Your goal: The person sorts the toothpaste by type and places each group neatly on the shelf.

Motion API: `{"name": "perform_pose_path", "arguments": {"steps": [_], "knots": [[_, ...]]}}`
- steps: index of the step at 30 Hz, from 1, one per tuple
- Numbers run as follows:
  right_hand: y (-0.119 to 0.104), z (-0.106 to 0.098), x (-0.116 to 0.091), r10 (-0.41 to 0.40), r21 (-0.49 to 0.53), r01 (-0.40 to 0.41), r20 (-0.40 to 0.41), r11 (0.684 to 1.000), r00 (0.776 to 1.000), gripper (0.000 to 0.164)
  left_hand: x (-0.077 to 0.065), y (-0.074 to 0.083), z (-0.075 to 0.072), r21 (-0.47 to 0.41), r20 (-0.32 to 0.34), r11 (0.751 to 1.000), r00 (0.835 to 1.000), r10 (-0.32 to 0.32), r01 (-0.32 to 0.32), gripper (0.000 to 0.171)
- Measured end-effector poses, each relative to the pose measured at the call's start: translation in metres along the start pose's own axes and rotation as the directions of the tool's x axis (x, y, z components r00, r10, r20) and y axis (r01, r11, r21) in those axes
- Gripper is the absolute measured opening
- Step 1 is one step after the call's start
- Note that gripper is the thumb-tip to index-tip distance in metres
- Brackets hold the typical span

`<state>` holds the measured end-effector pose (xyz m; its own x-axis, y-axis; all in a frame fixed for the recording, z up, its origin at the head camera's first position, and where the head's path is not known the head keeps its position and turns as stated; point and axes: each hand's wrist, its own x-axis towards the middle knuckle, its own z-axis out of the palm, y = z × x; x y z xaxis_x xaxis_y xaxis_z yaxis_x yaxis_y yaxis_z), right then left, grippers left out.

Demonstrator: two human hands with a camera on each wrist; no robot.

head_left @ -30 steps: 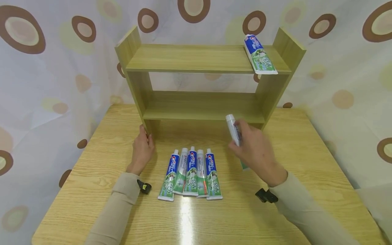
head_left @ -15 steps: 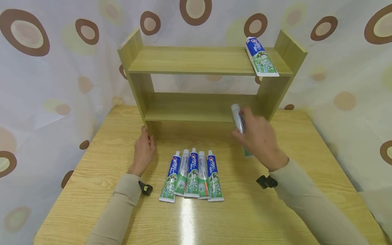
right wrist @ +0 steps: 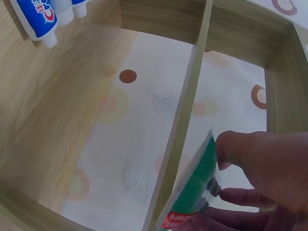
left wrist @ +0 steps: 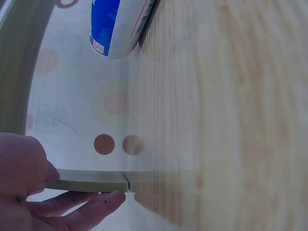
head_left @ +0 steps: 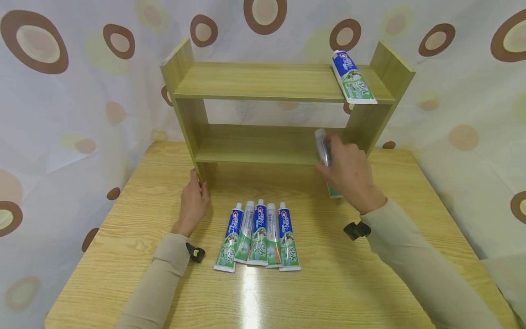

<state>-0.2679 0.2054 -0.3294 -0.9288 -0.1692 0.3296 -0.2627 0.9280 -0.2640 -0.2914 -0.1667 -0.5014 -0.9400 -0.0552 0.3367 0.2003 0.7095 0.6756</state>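
My right hand (head_left: 351, 176) grips a toothpaste tube (head_left: 322, 147), white-capped and silver with a green lower end, at the right part of the wooden shelf's lower board (head_left: 255, 145). The tube's cap end reaches over that board while its flat green end (right wrist: 199, 175) sticks out past the front edge. My left hand (head_left: 192, 205) pinches the bottom of the shelf's left side panel (left wrist: 91, 185), thumb on one face and fingers on the other. Several toothpaste tubes (head_left: 259, 237), blue-and-green Crest ones alternating with silver-and-green ones, lie fanned on the table, caps toward the shelf.
A blue-and-green Crest tube (head_left: 353, 80) lies at the right of the shelf's top board (head_left: 259, 81), its flat end over the front edge. The wooden table (head_left: 181, 292) bears everything. Behind hangs a white curtain (head_left: 78, 105) with brown circles.
My right hand has carried the toothpaste tube forward and up, from in front of the shelf to over the lower board. My left hand stays on the side panel.
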Motion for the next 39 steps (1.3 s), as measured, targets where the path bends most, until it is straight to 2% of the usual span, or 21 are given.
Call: {"name": "perform_pose_path", "arguments": {"steps": [5, 16, 23, 33, 39], "knots": [[0.002, 0.000, 0.010, 0.006, -0.019, -0.007, -0.010, 1.000, 1.000, 0.052, 0.000, 0.000, 0.001, 0.005, 0.006, 1.000, 1.000, -0.002, 0.002, 0.040], [0.004, 0.009, 0.031, 0.085, -0.005, -0.085, -0.006, 0.996, 0.996, 0.048, 0.001, 0.000, -0.001, 0.012, 0.002, 1.000, 1.000, -0.009, 0.009, 0.040], [0.009, 0.012, 0.041, 0.070, -0.042, -0.072, -0.044, 0.996, 0.997, 0.038, 0.001, -0.001, -0.001, 0.010, 0.000, 1.000, 1.000, -0.005, 0.005, 0.041], [0.015, 0.017, 0.050, 0.099, -0.043, -0.100, -0.009, 0.994, 0.995, 0.037, 0.000, -0.001, 0.000, 0.023, 0.001, 1.000, 1.000, -0.014, 0.014, 0.037], [0.018, 0.022, 0.055, 0.073, -0.051, -0.075, -0.047, 0.996, 0.996, 0.026, 0.000, -0.002, 0.001, 0.010, 0.006, 1.000, 1.000, -0.021, 0.021, 0.040]]}}
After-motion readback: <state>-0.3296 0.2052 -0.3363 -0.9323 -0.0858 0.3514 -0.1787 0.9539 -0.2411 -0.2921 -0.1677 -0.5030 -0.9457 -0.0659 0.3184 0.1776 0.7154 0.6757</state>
